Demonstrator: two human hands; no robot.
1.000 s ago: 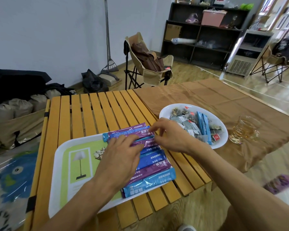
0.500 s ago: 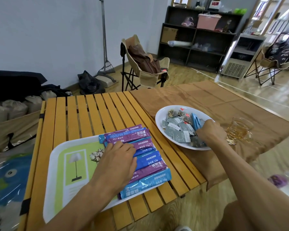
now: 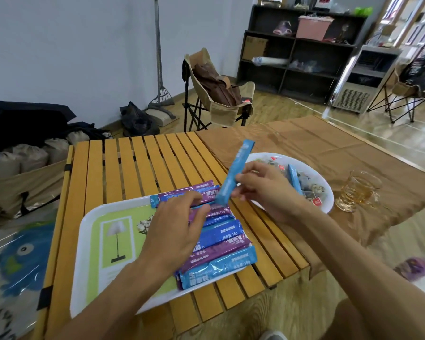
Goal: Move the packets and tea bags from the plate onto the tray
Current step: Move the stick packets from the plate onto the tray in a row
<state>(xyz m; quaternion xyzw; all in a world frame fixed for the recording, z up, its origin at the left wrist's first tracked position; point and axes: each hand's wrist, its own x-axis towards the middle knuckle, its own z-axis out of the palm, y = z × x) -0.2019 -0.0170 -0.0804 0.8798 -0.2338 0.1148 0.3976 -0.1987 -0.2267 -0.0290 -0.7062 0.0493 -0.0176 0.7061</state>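
My right hand (image 3: 265, 190) pinches a long blue stick packet (image 3: 234, 173), tilted up, in the air between the plate and the tray. The white plate (image 3: 329, 200) on the right holds another blue packet (image 3: 294, 179) and several tea bags (image 3: 314, 190). The white tray (image 3: 91, 241) with a green lamp picture carries a row of several blue and purple packets (image 3: 221, 249) along its right side. My left hand (image 3: 177, 231) rests over those packets, fingers reaching toward the upper ones; whether it grips one is hidden.
A glass cup of tea (image 3: 356, 191) stands right of the plate on the brown cloth (image 3: 329, 143). The tray sits on a yellow slatted table (image 3: 132, 168). A folding chair (image 3: 216, 94) and shelves (image 3: 299, 52) stand behind; bags (image 3: 22, 158) lie to the left.
My right hand went to the plate, picked up a blue packet and has brought it back toward the tray. My left hand stayed on the tray's packets.
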